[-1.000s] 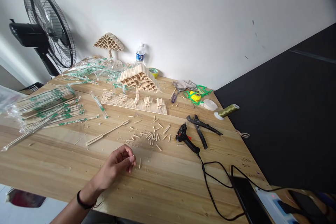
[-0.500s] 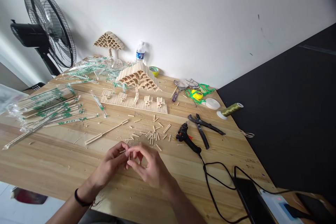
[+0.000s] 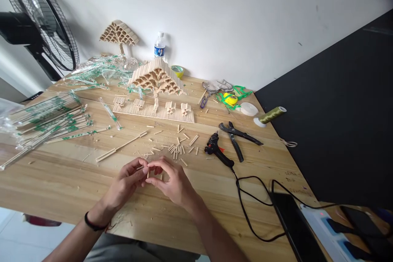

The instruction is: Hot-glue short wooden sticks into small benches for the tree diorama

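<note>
My left hand [image 3: 127,182] pinches small stick pieces, mostly hidden by its fingers. Thumb and index finger of my right hand [image 3: 173,182] close on the two ends of a short wooden stick piece [image 3: 148,172], held upright against the left fingertips. Another bit of stick shows under the right palm. Just beyond both hands lie cut stick pieces [image 3: 176,149], loosely scattered. To their left rests a long thin stick [image 3: 121,147] with short pieces along its ends. Farther back stands a stick-built tree model [image 3: 156,80] on a flat slatted base [image 3: 144,109] with small stick furniture.
Wrapped chopsticks [image 3: 49,116] lie at left, near a fan [image 3: 43,16]. A second tree model [image 3: 119,35] and a bottle [image 3: 159,45] stand behind. At right are a glue gun [image 3: 217,149], pliers [image 3: 238,137], thread spool [image 3: 272,116], cable [image 3: 242,213] and power strip [image 3: 322,229].
The view has shifted, so the table's things sit slightly higher and farther left. My right fingers have settled around the short stick piece, which now shows more clearly between thumb and index finger.
</note>
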Available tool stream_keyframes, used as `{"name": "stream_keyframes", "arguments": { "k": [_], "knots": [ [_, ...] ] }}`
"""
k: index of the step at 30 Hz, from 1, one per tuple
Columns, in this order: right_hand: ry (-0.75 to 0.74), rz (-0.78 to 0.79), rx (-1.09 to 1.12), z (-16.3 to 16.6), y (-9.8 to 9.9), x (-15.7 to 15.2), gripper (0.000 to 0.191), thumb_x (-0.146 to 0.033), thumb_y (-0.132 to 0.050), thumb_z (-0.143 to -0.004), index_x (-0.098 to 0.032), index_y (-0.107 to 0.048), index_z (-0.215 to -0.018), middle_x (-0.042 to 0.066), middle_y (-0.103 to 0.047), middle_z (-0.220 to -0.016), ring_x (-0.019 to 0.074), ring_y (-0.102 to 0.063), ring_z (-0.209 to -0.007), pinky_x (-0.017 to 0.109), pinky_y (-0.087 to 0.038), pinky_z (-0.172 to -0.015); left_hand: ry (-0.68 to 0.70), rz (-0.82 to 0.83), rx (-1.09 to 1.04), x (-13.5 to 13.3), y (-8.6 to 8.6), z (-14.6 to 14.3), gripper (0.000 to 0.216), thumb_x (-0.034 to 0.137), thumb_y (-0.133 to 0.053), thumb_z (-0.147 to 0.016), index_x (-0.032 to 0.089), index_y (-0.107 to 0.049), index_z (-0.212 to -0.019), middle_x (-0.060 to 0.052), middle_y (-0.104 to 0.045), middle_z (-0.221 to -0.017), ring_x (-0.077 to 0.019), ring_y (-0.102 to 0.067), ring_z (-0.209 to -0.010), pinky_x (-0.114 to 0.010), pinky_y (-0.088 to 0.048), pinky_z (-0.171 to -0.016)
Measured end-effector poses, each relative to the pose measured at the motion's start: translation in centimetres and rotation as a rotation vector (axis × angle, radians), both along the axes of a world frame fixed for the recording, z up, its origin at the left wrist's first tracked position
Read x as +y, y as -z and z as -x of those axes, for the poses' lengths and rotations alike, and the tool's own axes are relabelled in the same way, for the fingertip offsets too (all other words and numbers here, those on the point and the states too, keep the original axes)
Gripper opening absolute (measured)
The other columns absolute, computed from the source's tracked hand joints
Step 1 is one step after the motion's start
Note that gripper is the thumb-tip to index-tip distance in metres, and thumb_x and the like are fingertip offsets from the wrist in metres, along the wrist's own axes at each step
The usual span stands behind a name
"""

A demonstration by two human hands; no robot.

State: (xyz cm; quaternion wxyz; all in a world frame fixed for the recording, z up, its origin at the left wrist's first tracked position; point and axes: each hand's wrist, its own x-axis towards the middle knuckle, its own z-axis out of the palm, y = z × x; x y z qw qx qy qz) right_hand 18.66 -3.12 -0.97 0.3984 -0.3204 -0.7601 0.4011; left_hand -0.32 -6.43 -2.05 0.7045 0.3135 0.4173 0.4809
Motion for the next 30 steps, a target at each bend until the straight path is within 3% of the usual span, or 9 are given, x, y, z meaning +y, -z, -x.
{"name": "stream_keyframes", "arguments": {
  "k": [15, 30],
  "knots": [
    [-0.049, 0.119, 0.111, -0.2, 0.0, 0.2, 0.033, -0.044, -0.086, -0.087, -0.023, -0.079, -0.112, 0.003, -0.077, -0.089, 0.0161, -0.071, -0.074, 0.028, -0.059, -0.073, -0.007, 0.008, -0.040, 0.2, 0.6, 0.3, 0.036, 0.043, -0.094, -0.075, 0.014, -0.074, -0.082, 0.001, -0.060, -0.064, -0.0093, -0.048, -0.059, -0.021, -0.038, -0.060],
    [-0.070, 0.104, 0.150, 0.0, 0.8, 0.1, 0.031, -0.039, -0.085, -0.090, -0.021, -0.079, -0.115, 0.004, -0.077, -0.088, 0.0151, -0.070, -0.072, 0.027, -0.060, -0.071, -0.003, 0.020, -0.019, 0.2, 0.2, 0.3, 0.039, 0.045, -0.094, -0.073, 0.014, -0.072, -0.081, 0.002, -0.057, -0.060, -0.0089, -0.044, -0.057, -0.022, -0.037, -0.059]
  ]
}}
